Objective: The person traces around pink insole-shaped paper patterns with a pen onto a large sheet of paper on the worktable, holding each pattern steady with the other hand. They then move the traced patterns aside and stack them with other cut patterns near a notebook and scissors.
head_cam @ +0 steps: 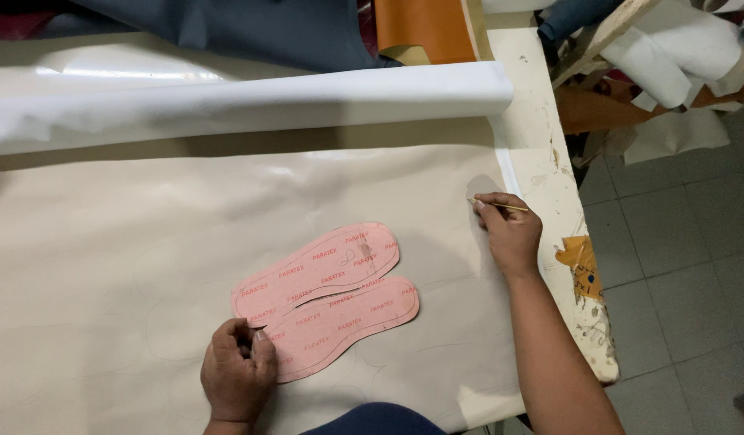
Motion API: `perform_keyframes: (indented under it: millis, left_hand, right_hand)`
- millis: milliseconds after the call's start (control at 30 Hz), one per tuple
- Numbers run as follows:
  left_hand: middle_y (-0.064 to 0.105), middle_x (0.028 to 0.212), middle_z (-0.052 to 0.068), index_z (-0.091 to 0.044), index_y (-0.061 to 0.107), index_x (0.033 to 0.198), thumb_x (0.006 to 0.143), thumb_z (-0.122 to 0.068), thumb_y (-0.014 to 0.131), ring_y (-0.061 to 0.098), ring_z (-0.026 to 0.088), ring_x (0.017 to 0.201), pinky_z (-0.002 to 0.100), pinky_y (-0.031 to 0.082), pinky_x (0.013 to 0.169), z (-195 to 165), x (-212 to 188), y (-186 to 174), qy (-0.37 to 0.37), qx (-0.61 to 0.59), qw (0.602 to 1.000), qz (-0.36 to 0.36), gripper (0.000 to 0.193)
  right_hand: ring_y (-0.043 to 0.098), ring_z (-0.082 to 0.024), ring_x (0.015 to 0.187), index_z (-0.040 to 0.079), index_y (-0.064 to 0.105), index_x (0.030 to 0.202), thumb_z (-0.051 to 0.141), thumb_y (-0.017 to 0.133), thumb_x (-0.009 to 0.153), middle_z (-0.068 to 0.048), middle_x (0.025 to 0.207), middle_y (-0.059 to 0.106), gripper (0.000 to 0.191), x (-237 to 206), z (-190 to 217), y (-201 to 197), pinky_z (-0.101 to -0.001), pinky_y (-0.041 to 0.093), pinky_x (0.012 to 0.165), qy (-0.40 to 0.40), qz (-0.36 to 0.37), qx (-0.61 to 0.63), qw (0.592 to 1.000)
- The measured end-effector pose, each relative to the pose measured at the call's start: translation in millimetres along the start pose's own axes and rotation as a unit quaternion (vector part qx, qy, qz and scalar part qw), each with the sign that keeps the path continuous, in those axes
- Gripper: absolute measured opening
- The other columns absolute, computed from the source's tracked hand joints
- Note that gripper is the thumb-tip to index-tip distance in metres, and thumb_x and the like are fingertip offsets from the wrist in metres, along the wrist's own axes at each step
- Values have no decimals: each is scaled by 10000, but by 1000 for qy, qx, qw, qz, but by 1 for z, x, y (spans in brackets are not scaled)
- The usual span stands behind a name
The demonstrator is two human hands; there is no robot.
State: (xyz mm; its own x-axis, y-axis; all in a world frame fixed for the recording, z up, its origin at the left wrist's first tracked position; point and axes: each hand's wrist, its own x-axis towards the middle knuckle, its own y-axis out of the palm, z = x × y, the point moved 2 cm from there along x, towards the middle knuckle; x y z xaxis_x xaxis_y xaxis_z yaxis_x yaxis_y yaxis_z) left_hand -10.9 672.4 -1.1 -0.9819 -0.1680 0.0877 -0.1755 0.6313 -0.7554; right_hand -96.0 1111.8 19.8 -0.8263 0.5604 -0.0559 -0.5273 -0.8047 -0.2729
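- Seen from above, we work at a cream sheet (pixel 146 266) spread over the worktable (pixel 541 161), with two pink sole-shaped patterns (pixel 327 298) lying side by side near the sheet's middle, their long edges touching or slightly overlapping.
- Our left hand (pixel 237 374) rests at the heel end of the pink patterns, fingertips pressed together on the nearer one's edge, pinning it to the sheet.
- Our right hand (pixel 510 234) sits well to the right of the patterns, close to the sheet's right edge, fingers pinched around a thin stick-like marking tool (pixel 501 206) whose tip meets the sheet.
- Faint curved outlines show on the sheet around the patterns.
- Beyond the patterns, a white roll (pixel 251 101) lies across the table; dark blue and orange material (pixel 424 28) is heaped behind it.
- Right of the table, scraps (pixel 670 48) pile up above a grey tiled floor (pixel 678 242).
- To our eye, clean work here means holding the pattern flat and unmoving under the left fingers, keeping the tool snug against its edge, and placing outlines close together so that little sheet is wasted.
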Motion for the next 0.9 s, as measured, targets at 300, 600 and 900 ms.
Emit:
perform_keyframes:
  millis: [300, 600, 900]
  left_hand:
    - [674, 842, 32, -42, 578, 1155, 870, -199, 666, 619, 177, 690, 348, 539, 677, 3, -1, 0, -4, -10, 1000, 1, 338]
    - [677, 854, 46, -40, 583, 1162, 873, -219, 676, 633, 188, 698, 356, 543, 685, 4, -2, 1, -11, -8, 1000, -1, 352]
    - [677, 826, 40, -51, 577, 1128, 869, -219, 678, 632, 192, 682, 363, 532, 671, 4, -1, 2, -16, -4, 1000, 9, 324]
  right_hand:
    - [674, -100, 784, 21, 612, 995, 23, 686, 949, -69, 910, 693, 88, -30, -5, -20, -250, 583, 695, 20, -38, 30, 999]
    - [673, -94, 785, 4, 638, 1023, 41, 702, 948, -76, 899, 718, 105, -64, -28, -35, -233, 565, 716, 29, -43, 10, 999]
    - [674, -83, 794, 1, 676, 991, 33, 681, 951, -56, 912, 734, 51, -66, -27, -37, -230, 567, 725, 18, -27, -12, 999]
